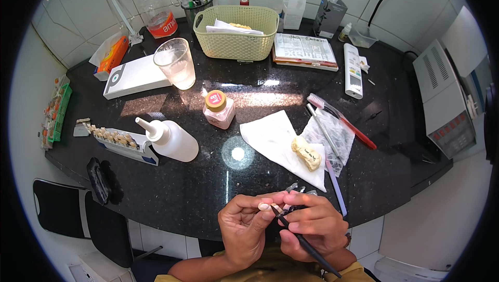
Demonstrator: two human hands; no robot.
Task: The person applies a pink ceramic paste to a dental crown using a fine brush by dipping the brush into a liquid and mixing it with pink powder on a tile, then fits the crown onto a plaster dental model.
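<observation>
My left hand (244, 227), low in the centre, pinches a small white tooth-like piece (264, 206) between thumb and finger. My right hand (314, 222) grips a slender black-handled tool (311, 251), its tip at that piece. Just beyond my fingers are small shiny and dark items (292, 188), too crowded to make out. A cream dental cast (305, 153) lies on a white tissue (265, 131). To its right, a pale crumpled sheet (340, 154) bears a silver tool (325, 131), a red-handled brush (358, 133) and a lilac stick (337, 191).
The dark countertop (182, 199) holds a squeeze bottle (174, 141), small jar (219, 115), glass (175, 66), sample rack (125, 149), black item (99, 180), green basket (234, 45), papers (304, 55) and remote (352, 74). A grey appliance (442, 94) stands right, a chair (104, 214) lower left.
</observation>
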